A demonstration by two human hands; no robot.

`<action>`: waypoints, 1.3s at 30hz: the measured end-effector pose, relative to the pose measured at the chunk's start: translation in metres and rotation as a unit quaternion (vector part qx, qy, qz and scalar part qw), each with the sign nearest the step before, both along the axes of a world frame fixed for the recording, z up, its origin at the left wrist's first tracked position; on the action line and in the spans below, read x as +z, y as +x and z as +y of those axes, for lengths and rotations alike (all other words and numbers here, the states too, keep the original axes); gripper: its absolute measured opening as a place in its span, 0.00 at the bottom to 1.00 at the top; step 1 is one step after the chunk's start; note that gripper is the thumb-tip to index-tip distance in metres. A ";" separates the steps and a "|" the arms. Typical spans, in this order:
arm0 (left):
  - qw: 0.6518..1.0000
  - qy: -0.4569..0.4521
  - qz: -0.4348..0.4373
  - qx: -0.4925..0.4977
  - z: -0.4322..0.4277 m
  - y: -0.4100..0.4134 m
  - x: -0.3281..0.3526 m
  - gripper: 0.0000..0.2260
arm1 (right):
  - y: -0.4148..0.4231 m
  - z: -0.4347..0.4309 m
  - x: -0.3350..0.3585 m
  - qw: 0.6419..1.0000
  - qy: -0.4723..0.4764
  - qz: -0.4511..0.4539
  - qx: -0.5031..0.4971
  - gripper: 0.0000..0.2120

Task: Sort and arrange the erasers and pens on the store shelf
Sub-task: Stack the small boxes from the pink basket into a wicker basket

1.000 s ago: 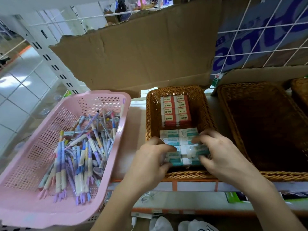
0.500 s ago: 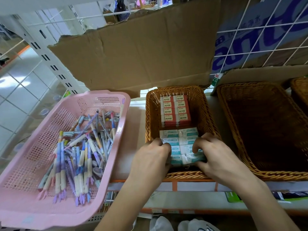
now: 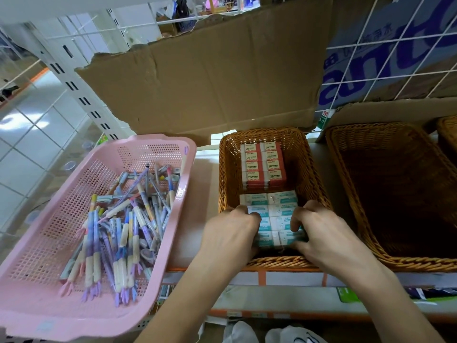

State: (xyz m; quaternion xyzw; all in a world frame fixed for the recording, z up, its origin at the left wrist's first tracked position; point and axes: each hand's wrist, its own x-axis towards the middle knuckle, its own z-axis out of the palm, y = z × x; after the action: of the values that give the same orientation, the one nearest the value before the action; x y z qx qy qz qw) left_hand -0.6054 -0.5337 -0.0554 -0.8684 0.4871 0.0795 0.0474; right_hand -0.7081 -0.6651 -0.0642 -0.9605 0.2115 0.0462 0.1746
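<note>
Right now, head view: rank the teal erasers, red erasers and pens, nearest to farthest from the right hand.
From the right hand:
1. Teal erasers, gripped, wicker basket's near end.
2. Red erasers, same basket's far end.
3. Pens, pink basket, far left.

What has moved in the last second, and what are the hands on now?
The skewed eraser that the right hand held now lies flat in the front row of the teal erasers. Both hands have closed in: the left hand and the right one grip the block's sides. The red erasers, wicker basket, pens and pink basket are unchanged.
</note>
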 end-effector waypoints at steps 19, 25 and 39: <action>0.999 -0.010 0.007 -0.048 0.000 0.005 -0.003 0.10 | 0.008 -0.001 0.001 0.998 -0.007 0.022 0.063 0.18; 0.998 -0.022 0.003 -0.057 0.000 0.006 -0.005 0.12 | 0.009 -0.003 0.003 0.996 0.009 0.023 0.090 0.17; 0.979 -0.183 -0.013 0.088 0.058 0.046 0.037 0.13 | 0.078 0.025 0.039 0.971 0.066 -0.149 0.174 0.06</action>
State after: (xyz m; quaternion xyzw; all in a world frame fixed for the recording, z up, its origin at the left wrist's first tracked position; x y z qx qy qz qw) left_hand -0.5590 -0.4758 -0.0185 -0.9028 0.4144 -0.0188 -0.1131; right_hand -0.6297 -0.6404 -0.0248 -0.9651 0.0090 -0.0536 0.2560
